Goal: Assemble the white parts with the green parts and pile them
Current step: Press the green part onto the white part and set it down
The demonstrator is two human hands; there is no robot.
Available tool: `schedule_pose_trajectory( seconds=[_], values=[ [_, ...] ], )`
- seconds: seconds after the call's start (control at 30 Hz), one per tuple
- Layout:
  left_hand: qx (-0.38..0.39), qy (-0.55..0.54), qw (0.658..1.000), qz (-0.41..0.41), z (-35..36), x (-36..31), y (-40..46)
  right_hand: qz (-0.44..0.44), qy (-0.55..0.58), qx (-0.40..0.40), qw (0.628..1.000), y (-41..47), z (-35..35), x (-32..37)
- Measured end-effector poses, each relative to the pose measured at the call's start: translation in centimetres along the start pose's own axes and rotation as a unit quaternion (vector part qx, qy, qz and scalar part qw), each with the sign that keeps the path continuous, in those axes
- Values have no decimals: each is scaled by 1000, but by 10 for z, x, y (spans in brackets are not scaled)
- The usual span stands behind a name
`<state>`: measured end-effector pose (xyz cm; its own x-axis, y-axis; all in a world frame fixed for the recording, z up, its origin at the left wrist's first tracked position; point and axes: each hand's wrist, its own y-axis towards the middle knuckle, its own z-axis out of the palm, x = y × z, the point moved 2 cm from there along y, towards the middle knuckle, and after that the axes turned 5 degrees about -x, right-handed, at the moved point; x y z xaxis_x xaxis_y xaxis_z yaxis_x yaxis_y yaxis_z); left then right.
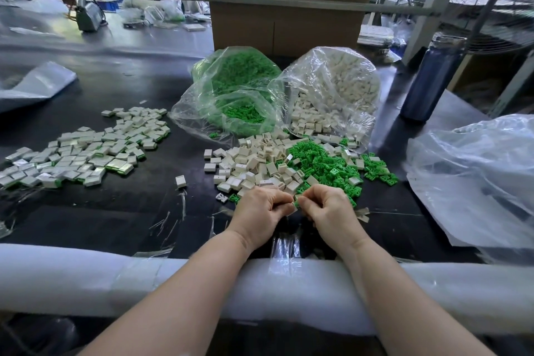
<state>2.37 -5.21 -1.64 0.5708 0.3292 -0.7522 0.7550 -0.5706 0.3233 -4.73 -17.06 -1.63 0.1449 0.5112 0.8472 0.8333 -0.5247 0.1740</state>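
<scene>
My left hand (261, 209) and my right hand (329, 209) meet just in front of the loose parts, fingers curled. Between their fingertips sits a green part (296, 203); the left hand's fingers also hold a white part (291, 211), mostly hidden. Directly beyond the hands lies a heap of loose white parts (254, 163), with a heap of loose green parts (323, 163) to its right. A wide spread of assembled white-and-green pieces (83, 150) covers the table at the left.
Two clear bags stand behind the heaps, one of green parts (231, 89), one of white parts (332, 87). A cardboard box (286, 26) is behind them, a dark blue bottle (430, 78) at right, crumpled plastic (476, 179) far right, and a white foam strip (86, 277) along the near edge.
</scene>
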Motion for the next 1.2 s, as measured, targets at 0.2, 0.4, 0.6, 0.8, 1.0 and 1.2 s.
schedule_pose_trajectory(
  seconds=[0.2, 0.4, 0.6, 0.8, 1.0, 1.2],
  values=[
    [9, 25, 999, 24, -1, -2, -2, 1, 10, 19, 1000, -1, 1, 0],
    [-26, 0, 1000, 14, 0, -4, -2, 24, 71, -39, 996, 1, 1, 1],
    [-15, -10, 1000, -12, 0, -2, -2, 25, 134, -45, 990, -1, -1, 2],
    [-2, -73, 996, -46, 0, 0, -1, 12, 190, -40, 981, -3, -3, 4],
    [0, -86, 995, -46, 0, 1, 0, 15, 177, -35, 983, -1, -2, 2],
    [16, -101, 993, -52, -1, 0, 0, 0, 199, -25, 980, -3, -3, 4]
  ],
)
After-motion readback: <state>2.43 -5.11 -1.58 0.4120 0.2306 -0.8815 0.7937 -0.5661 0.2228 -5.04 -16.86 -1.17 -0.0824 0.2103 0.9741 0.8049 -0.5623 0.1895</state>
